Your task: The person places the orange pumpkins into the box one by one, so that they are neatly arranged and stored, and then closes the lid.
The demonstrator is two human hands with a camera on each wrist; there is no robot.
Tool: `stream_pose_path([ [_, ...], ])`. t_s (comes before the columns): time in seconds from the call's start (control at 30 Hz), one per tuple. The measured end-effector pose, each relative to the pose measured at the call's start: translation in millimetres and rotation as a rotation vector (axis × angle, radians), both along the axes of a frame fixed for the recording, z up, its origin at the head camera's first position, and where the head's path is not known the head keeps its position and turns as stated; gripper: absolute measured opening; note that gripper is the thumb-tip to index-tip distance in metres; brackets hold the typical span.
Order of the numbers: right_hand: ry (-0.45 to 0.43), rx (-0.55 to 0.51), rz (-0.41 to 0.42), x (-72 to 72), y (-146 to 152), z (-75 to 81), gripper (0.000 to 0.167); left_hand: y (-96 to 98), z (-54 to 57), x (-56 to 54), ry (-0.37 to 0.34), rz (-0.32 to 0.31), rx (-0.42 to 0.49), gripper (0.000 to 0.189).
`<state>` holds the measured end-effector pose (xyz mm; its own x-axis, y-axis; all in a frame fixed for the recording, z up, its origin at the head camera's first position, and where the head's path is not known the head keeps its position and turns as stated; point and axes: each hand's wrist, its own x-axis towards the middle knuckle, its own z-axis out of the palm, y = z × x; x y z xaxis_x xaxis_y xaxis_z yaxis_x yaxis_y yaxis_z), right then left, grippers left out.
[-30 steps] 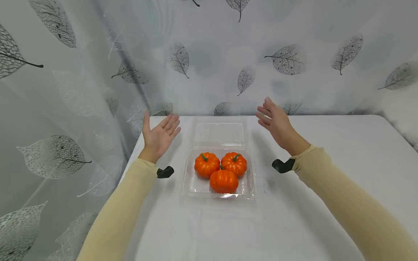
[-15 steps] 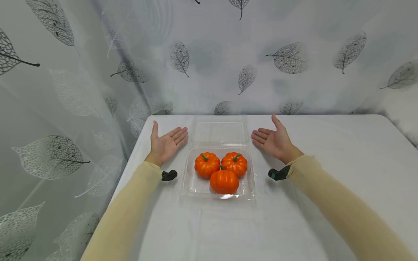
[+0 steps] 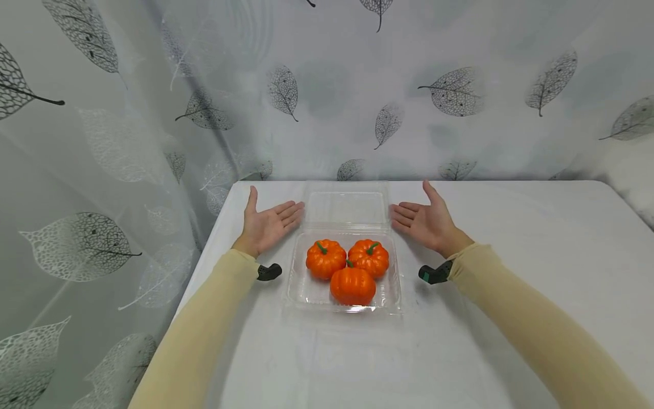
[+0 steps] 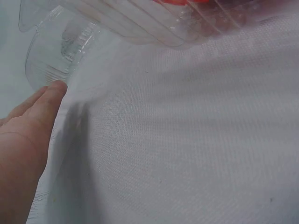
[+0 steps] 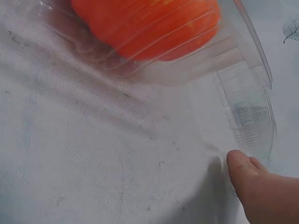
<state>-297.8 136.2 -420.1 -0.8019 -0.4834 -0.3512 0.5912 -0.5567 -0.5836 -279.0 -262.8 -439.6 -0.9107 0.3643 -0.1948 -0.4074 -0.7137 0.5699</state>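
A clear plastic clamshell box (image 3: 293, 278) stands on the white table with its lid (image 3: 347, 205) folded back, away from me. Three small orange pumpkins with green stems sit in the base: back left (image 3: 326, 260), back right (image 3: 369, 259) and front (image 3: 352, 287). My left hand (image 3: 264, 228), fingers straight and palm towards me, has its fingertips at the lid's left edge. Opposite it, my right hand (image 3: 428, 226) points its straight fingers at the lid's right edge. Whether either hand touches the lid I cannot tell. Neither hand holds anything.
The white-covered table (image 3: 531, 238) extends to the right of the box. A grey curtain with a leaf print (image 3: 327, 91) hangs behind the table and along its left side. Dark wrist mounts (image 3: 434, 274) stick out from both sleeves.
Both hands have come down and moved inward to the sides of the lid, the left one drifting right up to now. The box and pumpkins have stayed in place.
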Motion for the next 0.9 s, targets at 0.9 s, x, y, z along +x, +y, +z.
stream_pose_path([
  [0.9,0.212,-0.064,-0.054,11.1,-3.3,30.1,0.099,-2.5,35.0,5.5,0.177,0.019,-0.069,0.115],
])
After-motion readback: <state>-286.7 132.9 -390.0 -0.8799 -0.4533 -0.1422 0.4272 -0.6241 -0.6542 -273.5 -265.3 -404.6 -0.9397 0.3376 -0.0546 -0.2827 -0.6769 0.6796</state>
